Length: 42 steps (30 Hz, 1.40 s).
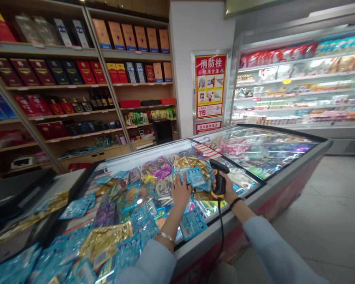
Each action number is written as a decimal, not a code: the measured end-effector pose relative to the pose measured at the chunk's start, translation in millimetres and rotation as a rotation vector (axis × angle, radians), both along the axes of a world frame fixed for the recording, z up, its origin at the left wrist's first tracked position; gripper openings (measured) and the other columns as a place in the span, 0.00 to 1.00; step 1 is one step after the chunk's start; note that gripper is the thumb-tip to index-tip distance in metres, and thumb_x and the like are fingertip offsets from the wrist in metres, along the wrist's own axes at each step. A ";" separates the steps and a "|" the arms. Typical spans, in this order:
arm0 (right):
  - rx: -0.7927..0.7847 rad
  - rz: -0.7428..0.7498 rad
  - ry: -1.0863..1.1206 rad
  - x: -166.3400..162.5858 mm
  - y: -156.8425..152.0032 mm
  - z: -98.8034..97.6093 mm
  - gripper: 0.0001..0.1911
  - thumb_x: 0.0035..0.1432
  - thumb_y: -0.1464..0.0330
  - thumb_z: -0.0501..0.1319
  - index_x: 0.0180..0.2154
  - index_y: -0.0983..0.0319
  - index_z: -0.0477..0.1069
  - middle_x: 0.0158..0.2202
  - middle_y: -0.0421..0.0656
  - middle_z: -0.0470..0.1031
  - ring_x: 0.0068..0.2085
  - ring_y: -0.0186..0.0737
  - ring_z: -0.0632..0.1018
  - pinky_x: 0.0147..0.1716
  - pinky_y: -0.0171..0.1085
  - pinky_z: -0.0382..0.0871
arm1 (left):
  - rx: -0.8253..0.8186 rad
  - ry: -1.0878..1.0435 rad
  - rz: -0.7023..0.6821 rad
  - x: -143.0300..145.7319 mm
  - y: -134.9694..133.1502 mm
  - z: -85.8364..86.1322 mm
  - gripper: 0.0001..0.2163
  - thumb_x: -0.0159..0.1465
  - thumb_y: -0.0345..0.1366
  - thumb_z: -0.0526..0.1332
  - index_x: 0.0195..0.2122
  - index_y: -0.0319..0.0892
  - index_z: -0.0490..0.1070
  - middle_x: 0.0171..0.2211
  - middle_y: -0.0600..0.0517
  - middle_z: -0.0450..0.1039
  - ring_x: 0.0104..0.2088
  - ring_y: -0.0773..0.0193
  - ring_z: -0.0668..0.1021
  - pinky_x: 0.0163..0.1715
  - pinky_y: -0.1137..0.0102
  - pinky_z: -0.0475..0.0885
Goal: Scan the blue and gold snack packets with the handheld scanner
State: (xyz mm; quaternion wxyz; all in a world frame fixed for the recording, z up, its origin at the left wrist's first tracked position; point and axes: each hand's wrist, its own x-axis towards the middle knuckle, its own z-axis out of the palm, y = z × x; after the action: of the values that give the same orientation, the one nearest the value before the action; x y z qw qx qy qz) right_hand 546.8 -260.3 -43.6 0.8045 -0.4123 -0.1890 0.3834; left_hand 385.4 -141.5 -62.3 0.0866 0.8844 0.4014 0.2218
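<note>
My right hand (229, 189) grips a black and yellow barcode scanner (220, 179) by its handle, its head tilted over the freezer's glass top. My left hand (181, 194) reaches forward with fingers apart, resting on blue snack packets. One blue packet (197, 177) with a white label lies between that hand and the scanner. Gold packets (192, 162) are heaped just beyond. Nearer me, another blue packet (193, 224) lies by the freezer's edge, right of my left forearm. A black cord (221, 225) hangs from the scanner handle.
More blue and gold packets (106, 242) spread over the glass at front left. The chest freezer (284, 189) runs away to the right. Shelves of boxed bottles (77, 75) stand behind on the left. A lit refrigerated display (301, 90) is at back right.
</note>
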 end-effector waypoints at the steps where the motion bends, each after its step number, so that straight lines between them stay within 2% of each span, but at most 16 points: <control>1: -0.016 -0.006 -0.020 -1.8 2.3 0.5 0.15 0.51 0.55 0.63 0.27 0.60 0.66 0.17 0.38 0.68 0.16 0.33 0.68 0.15 0.33 0.62 | -0.003 0.002 -0.004 2.6 1.5 0.9 0.29 0.69 0.41 0.49 0.70 0.45 0.48 0.71 0.39 0.45 0.69 0.48 0.56 0.65 0.51 0.54; 3: -0.033 -0.019 -0.076 -5.0 6.8 1.2 0.15 0.52 0.55 0.62 0.26 0.60 0.67 0.17 0.39 0.69 0.16 0.34 0.69 0.15 0.34 0.61 | -0.015 -0.002 -0.013 6.9 5.6 2.2 0.29 0.69 0.40 0.49 0.71 0.46 0.48 0.71 0.40 0.45 0.69 0.49 0.56 0.65 0.51 0.54; 6: -0.040 -0.018 -0.144 -7.1 10.8 0.7 0.16 0.48 0.54 0.66 0.26 0.59 0.68 0.17 0.39 0.70 0.16 0.35 0.69 0.14 0.34 0.60 | -0.027 -0.025 -0.032 9.2 12.2 2.9 0.29 0.68 0.40 0.50 0.70 0.47 0.49 0.71 0.40 0.45 0.69 0.47 0.55 0.65 0.49 0.54; 10: -0.007 -0.017 -0.136 -5.7 8.3 1.2 0.18 0.43 0.54 0.68 0.27 0.59 0.69 0.19 0.39 0.71 0.16 0.37 0.70 0.14 0.34 0.62 | -0.029 -0.092 -0.076 6.1 15.7 3.1 0.30 0.67 0.40 0.51 0.70 0.42 0.51 0.71 0.38 0.45 0.70 0.46 0.54 0.66 0.50 0.52; 15: -0.002 0.007 -0.080 -3.6 3.6 3.2 0.17 0.44 0.53 0.67 0.27 0.59 0.68 0.19 0.39 0.70 0.16 0.35 0.70 0.14 0.34 0.63 | -0.081 -0.239 -0.067 6.3 13.7 3.3 0.35 0.61 0.35 0.53 0.70 0.33 0.47 0.67 0.34 0.56 0.66 0.48 0.63 0.65 0.53 0.55; 19: 0.011 -0.012 -0.109 0.0 -0.4 1.7 0.18 0.45 0.52 0.66 0.29 0.59 0.68 0.19 0.38 0.69 0.16 0.35 0.69 0.15 0.35 0.64 | -0.067 -0.414 -0.072 -6.3 24.9 18.5 0.33 0.61 0.33 0.53 0.68 0.37 0.50 0.65 0.38 0.61 0.64 0.51 0.65 0.65 0.56 0.57; 22: 0.017 -0.018 -0.140 4.9 -4.7 2.3 0.19 0.44 0.51 0.66 0.29 0.58 0.69 0.19 0.38 0.68 0.16 0.35 0.68 0.14 0.35 0.63 | 0.022 -0.657 0.061 -42.4 49.5 47.0 0.28 0.63 0.32 0.50 0.66 0.39 0.54 0.62 0.40 0.64 0.64 0.55 0.65 0.65 0.58 0.58; 25: 0.009 0.028 -0.144 5.0 -4.4 9.2 0.18 0.44 0.52 0.67 0.31 0.58 0.72 0.19 0.39 0.68 0.16 0.36 0.68 0.14 0.35 0.63 | 0.100 -0.858 0.236 -101.0 79.2 81.4 0.23 0.63 0.32 0.51 0.61 0.38 0.58 0.59 0.39 0.66 0.60 0.56 0.68 0.62 0.60 0.62; 28: 0.035 0.099 -0.170 -10.6 6.1 23.3 0.17 0.46 0.53 0.66 0.32 0.58 0.72 0.20 0.40 0.67 0.17 0.37 0.68 0.14 0.36 0.62 | 0.163 -0.907 0.312 -163.9 102.6 108.7 0.19 0.63 0.32 0.52 0.56 0.38 0.61 0.55 0.40 0.67 0.57 0.57 0.71 0.58 0.62 0.66; 31: 0.079 0.193 -0.208 -45.4 26.7 40.4 0.15 0.49 0.53 0.64 0.33 0.57 0.72 0.20 0.40 0.67 0.17 0.37 0.67 0.14 0.37 0.61 | 0.156 -0.840 0.369 -216.5 117.6 120.5 0.16 0.62 0.31 0.53 0.52 0.40 0.63 0.52 0.42 0.69 0.54 0.58 0.73 0.55 0.62 0.68; 33: 0.107 0.263 -0.218 -75.8 43.8 49.9 0.15 0.51 0.53 0.63 0.34 0.57 0.72 0.20 0.40 0.67 0.17 0.37 0.67 0.15 0.37 0.61 | 0.138 -0.748 0.412 -245.9 124.1 118.7 0.15 0.62 0.31 0.54 0.51 0.41 0.64 0.51 0.43 0.70 0.52 0.58 0.74 0.54 0.62 0.69; 36: 0.138 0.356 -0.228 -124.1 71.0 57.0 0.16 0.51 0.52 0.62 0.32 0.57 0.71 0.19 0.39 0.66 0.17 0.36 0.66 0.15 0.36 0.61 | 0.135 -0.534 0.535 -286.6 130.7 104.3 0.15 0.62 0.31 0.55 0.50 0.41 0.65 0.51 0.42 0.70 0.52 0.55 0.74 0.54 0.60 0.68; 42: 0.097 0.597 -0.211 -204.6 121.1 48.6 0.20 0.52 0.49 0.63 0.25 0.59 0.68 0.17 0.39 0.68 0.15 0.34 0.67 0.13 0.34 0.61 | 0.104 -0.121 0.798 -348.2 142.2 62.0 0.14 0.62 0.29 0.54 0.50 0.39 0.66 0.48 0.40 0.72 0.51 0.53 0.75 0.49 0.64 0.68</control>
State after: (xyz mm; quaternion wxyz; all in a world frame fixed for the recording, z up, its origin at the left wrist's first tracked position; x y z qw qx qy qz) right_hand 342.2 -139.2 5.0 0.6512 -0.3373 -0.4021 0.5482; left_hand 37.2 0.7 -0.4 -0.0276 0.6478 0.6955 0.3097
